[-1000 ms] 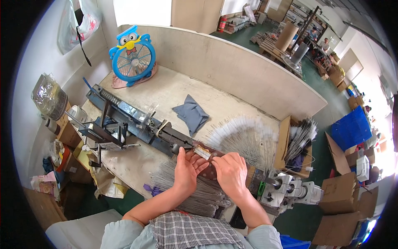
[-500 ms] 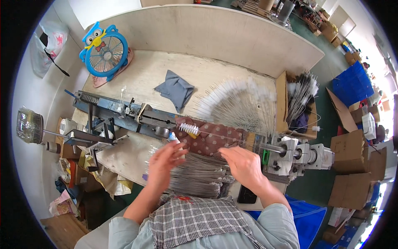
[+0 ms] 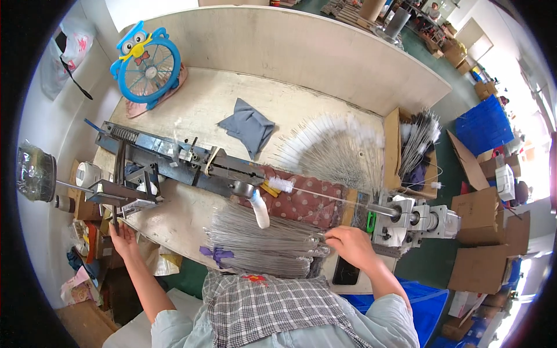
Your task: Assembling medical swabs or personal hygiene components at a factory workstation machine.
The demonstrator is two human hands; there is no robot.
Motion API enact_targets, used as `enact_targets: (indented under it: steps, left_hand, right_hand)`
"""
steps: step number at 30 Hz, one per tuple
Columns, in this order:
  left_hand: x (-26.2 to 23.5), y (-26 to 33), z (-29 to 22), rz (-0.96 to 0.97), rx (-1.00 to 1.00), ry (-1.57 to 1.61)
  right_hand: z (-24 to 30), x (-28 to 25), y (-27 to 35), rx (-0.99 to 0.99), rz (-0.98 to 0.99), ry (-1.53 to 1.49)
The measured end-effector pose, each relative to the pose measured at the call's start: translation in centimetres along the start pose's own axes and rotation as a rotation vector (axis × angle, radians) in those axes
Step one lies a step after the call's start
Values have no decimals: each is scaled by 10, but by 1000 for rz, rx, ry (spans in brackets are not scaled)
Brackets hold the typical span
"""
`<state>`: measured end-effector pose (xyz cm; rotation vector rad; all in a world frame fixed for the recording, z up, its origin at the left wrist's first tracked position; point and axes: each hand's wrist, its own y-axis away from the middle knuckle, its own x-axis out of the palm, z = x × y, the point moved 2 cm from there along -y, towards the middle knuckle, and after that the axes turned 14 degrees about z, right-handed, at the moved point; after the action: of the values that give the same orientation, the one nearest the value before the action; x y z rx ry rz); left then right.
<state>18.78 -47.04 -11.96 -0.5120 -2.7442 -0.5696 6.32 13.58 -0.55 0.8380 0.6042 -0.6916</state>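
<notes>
At the bench's left end, my left hand (image 3: pixel 123 239) is closed around the lower end of a dark metal lever (image 3: pixel 115 213) on a bracket frame. Low at the centre right, my right hand (image 3: pixel 351 243) pinches at the looped ends of a bundle of thin metal wires (image 3: pixel 261 240); a single wire is hard to make out in the fingers. A white-bristled brush (image 3: pixel 281 185) sits on a wire stem reaching to the metal spindle (image 3: pixel 383 211) at the right. Left of the brush lies the long steel fixture (image 3: pixel 191 165), with a white-handled lever (image 3: pixel 260 211) in front.
A brown dotted cloth pad (image 3: pixel 307 203) lies under the brush. Finished-looking white-tipped brushes (image 3: pixel 331 145) fan out behind, beside a cardboard box (image 3: pixel 393 148) of more. A grey cloth (image 3: pixel 248 127), a blue fan (image 3: pixel 149 72) and a black phone (image 3: pixel 346 271) are also on the bench.
My left hand has moved left and down from the middle to the lever, which has swung left. My right hand has lowered to the wire bundle's ends. The brush's bristles look more blurred.
</notes>
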Motion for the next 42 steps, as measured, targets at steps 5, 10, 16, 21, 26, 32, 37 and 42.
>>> enact_targets:
  steps: [5, 10, 16, 21, 26, 32, 37, 42]
  left_hand:
    - [48, 71, 48, 80, -8, -70]
    - [119, 163, 88, 507, -450, 224]
    - [223, 274, 107, 867, -538, -174]
    - [275, 351, 82, 894, -835, -150]
    - [276, 301, 7, 1005, -1344, 543]
    - [239, 299, 44, 1218, -687, 158]
    - [288, 327, 80, 1889, 386, -586]
    - [340, 338, 125, 1741, 1009, -1017]
  right_hand:
    - [1, -7, 18, 79, -11, 67]
    - [-2, -4, 19, 55, 7, 108]
    - [-15, 0, 23, -24, -83, 21]
    - [-16, 2, 21, -34, -138, 11]
    - [-13, -6, 25, 82, -112, 117]
    - [0, -26, 49, 316, 10, 385]
    - [17, -37, 56, 324, 21, 441]
    - [26, -88, 108, 603, -139, 759]
